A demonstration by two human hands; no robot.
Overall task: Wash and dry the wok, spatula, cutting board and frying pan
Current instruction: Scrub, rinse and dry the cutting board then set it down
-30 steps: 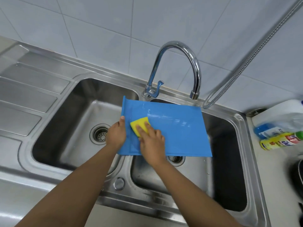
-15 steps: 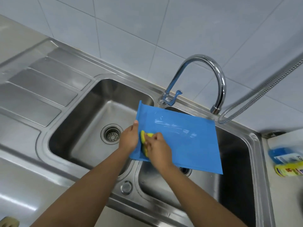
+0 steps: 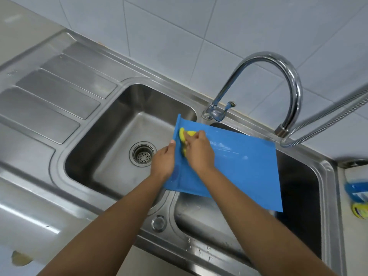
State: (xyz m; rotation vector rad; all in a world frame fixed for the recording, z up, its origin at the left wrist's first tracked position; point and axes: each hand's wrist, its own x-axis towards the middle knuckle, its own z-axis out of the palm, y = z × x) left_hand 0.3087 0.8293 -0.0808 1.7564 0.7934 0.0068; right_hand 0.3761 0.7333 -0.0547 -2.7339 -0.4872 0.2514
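draining board (image 3: 49, 96) far left, ribbed steel. next the left basin (image 3: 111, 176), which held just its drain strainer (image 3: 142, 154) in the floor. left hand (image 3: 163, 162) gripped the left edge of the blue cutting board (image 3: 239, 166), thumb tip up along the rim. the yellow sponge (image 3: 184, 134) was folded over that same edge near the far corner, pinched by the right hand (image 3: 199, 152).

change: a second ago the sponge lay flat on the board's face. half a second ago it was at the left edge beside the left hand. now it had slid up that edge toward the far corner. judged: face scrub done, edge scrub under way, rinse and dry not yet done.

board was held tilted over the divider between the two basins, most of it above the right basin (image 3: 199, 216), wet streaks on its face. faucet (image 3: 292, 92) arched behind it, no stream seen. right basin floor looked wet, droplets on the front rim. most of it was hidden under the board, so contents cannot tell. metal hose (image 3: 328, 122) ran off right. blue bottle (image 3: 356, 190) and yellow bottle (image 3: 360, 210) sat at the right edge. wok, spatula and frying pan not in view.
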